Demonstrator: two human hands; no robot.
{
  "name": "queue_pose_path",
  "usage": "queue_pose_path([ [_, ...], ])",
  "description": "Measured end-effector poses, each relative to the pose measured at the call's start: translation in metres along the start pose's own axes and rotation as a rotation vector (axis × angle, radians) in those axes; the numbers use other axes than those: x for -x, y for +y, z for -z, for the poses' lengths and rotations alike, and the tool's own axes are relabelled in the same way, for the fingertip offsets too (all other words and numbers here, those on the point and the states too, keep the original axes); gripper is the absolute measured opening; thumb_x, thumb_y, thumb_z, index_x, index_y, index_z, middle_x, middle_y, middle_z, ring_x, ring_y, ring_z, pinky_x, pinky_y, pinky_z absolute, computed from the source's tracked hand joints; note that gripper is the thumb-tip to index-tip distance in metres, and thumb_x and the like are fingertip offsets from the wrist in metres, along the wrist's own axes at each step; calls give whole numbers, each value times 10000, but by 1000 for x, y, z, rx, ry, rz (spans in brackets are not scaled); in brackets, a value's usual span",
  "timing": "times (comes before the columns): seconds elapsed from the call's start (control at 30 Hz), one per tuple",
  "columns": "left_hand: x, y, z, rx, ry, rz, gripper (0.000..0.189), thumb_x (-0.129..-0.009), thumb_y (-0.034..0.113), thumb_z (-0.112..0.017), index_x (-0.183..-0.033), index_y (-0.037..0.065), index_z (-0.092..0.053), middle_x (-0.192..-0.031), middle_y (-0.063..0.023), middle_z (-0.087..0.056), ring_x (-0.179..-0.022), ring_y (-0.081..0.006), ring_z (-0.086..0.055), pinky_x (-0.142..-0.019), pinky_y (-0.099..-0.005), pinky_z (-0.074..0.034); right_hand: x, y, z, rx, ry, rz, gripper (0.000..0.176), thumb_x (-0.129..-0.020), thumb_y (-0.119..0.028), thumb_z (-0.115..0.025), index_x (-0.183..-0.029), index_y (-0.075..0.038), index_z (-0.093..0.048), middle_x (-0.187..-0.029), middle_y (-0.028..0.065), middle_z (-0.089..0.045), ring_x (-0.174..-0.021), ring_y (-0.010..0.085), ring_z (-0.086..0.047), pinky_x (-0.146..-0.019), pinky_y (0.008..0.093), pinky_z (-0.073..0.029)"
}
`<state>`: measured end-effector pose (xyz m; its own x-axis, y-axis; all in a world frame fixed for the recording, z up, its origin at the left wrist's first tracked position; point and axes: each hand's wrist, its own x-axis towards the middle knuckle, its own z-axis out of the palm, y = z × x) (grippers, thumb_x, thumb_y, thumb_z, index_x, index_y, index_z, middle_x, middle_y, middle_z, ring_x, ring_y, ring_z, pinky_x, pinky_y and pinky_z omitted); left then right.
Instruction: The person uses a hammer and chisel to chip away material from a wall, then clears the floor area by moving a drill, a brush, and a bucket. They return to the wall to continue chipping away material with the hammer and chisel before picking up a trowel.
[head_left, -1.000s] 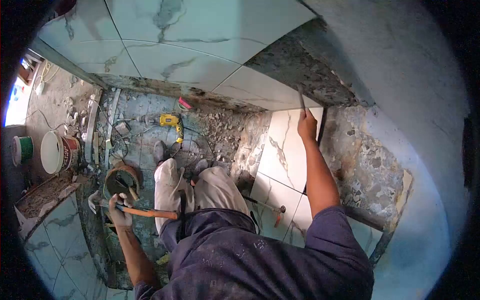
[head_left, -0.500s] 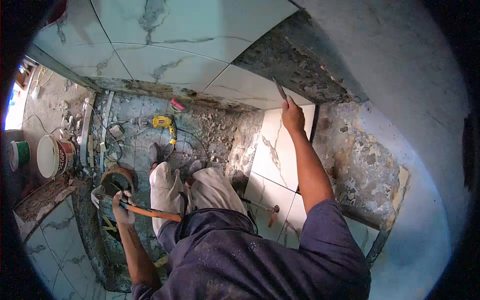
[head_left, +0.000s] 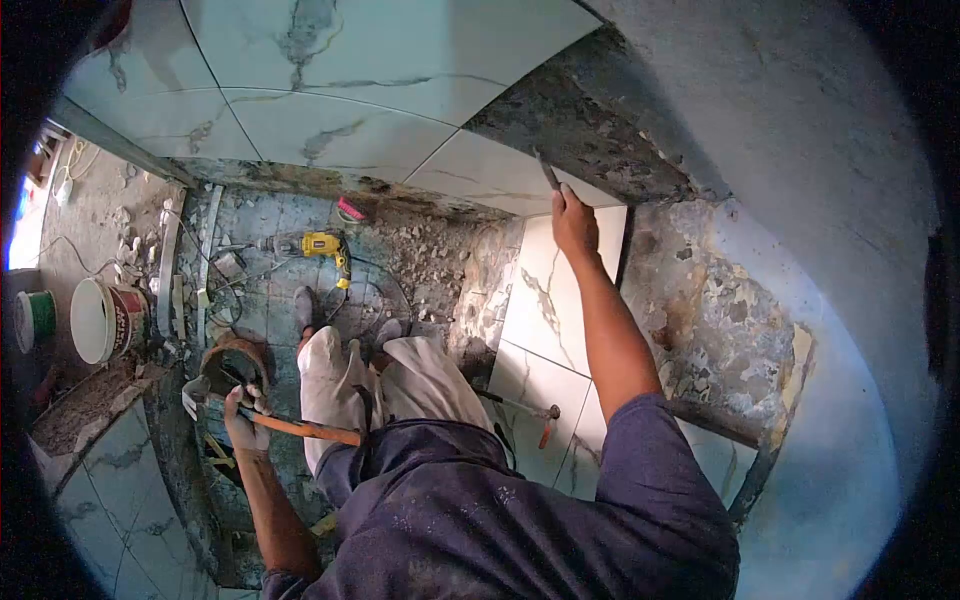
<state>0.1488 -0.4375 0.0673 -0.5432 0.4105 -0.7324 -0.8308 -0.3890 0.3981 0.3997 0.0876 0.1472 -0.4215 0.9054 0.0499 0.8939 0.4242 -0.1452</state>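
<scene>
My left hand (head_left: pixel 247 425) is wrapped round the orange handle of a hammer (head_left: pixel 310 430). The hammer's metal head (head_left: pixel 195 397) points away to the left, beside a round bucket-like container (head_left: pixel 236 362). On the other side, my right hand (head_left: pixel 575 222) grips a slim metal chisel (head_left: pixel 549 175). The chisel's tip lies at the upper edge of a white marbled wall tile (head_left: pixel 480 168), where the tile borders a rough grey patch of bare wall (head_left: pixel 575 115).
On the floor lie a yellow power drill (head_left: pixel 322 244) with its cord, a pink object (head_left: pixel 350 210) and rubble (head_left: pixel 430 250). A white bucket (head_left: pixel 95 320) and a green-labelled tub (head_left: pixel 38 318) stand left. A tap (head_left: pixel 548 412) juts from the tiles at my right side.
My right hand and the chisel have shifted slightly left and down along the tile's edge. My left hand still holds the hammer in nearly the same place.
</scene>
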Motion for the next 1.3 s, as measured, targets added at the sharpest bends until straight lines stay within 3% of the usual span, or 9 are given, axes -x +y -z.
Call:
queue_pose_path([
  [0.1, -2, 4, 1, -23, -37, -14, 129, -836, 168, -544, -771, 58, -527, -761, -92, -587, -535, -174, -531, -479, -294, -466, 6, 29, 16, 108, -107, -149, 343, -890, -325, -419, -1113, -90, -531, -932, 209, -608, -822, 395, -583, -704, 468, -473],
  [0.2, 0, 10, -2, -57, -170, 6, 174, -821, 160, -560, -706, 64, -471, -731, -83, -571, -535, -169, -519, -485, -289, -465, 16, 60, 29, 102, 2, -183, 310, -888, -300, -420, -1080, -90, -542, -843, 244, -602, -773, 410, -583, -675, 484, -466],
  [0.27, 1, 9, -4, -47, -83, -13, 179, -819, 158, -559, -704, 68, -456, -728, -81, -567, -536, -166, -515, -486, -290, -464, 19, 65, 28, 114, 27, -172, 316, -891, -313, -418, -1078, -97, -554, -844, 228, -608, -778, 407, -583, -671, 478, -461],
  [0.53, -8, 5, -12, -86, -18, 8, 120, -827, 146, -539, -763, 68, -475, -739, -75, -558, -537, -159, -505, -474, -290, -447, 2, 4, 11, 104, -103, -59, 377, -894, -340, -404, -1158, -99, -523, -904, 214, -611, -827, 384, -585, -709, 462, -473],
  [0.77, -3, 12, -8, -67, -83, 19, 115, -827, 155, -551, -768, 67, -506, -767, -71, -576, -553, -157, -525, -479, -293, -449, 15, 76, 31, 220, -67, -207, 318, -899, -293, -409, -1116, -100, -539, -912, 219, -608, -823, 395, -583, -705, 475, -472],
  [0.97, -13, 6, -1, -18, -112, -45, 117, -824, 177, -566, -779, 74, -533, -782, -79, -580, -570, -139, -536, -483, -286, -453, 16, 29, 30, 109, -72, -243, 358, -896, -307, -406, -1134, -74, -537, -972, 193, -610, -898, 375, -577, -763, 469, -462],
  [1.0, -13, 7, -2, -17, -133, -23, 112, -825, 177, -564, -782, 77, -536, -776, -77, -580, -569, -140, -535, -484, -284, -453, 14, 23, 22, 114, -21, -250, 304, -884, -307, -416, -980, -69, -578, -916, 200, -611, -859, 396, -574, -732, 471, -461],
  [1.1, -10, 7, -11, -21, -150, -1, 103, -831, 173, -555, -779, 84, -547, -761, -75, -585, -551, -148, -532, -486, -282, -456, 13, -13, 13, 52, -69, -307, 327, -883, -328, -416, -1026, -70, -557, -906, 212, -610, -861, 386, -580, -729, 474, -465],
  [1.3, -6, 5, -22, 6, -47, -16, 110, -813, 153, -571, -751, 71, -530, -745, -70, -582, -544, -159, -529, -481, -298, -450, 13, -37, 13, 124, -95, -11, 339, -901, -323, -400, -1106, -77, -512, -803, 203, -611, -744, 364, -600, -648, 458, -482],
])
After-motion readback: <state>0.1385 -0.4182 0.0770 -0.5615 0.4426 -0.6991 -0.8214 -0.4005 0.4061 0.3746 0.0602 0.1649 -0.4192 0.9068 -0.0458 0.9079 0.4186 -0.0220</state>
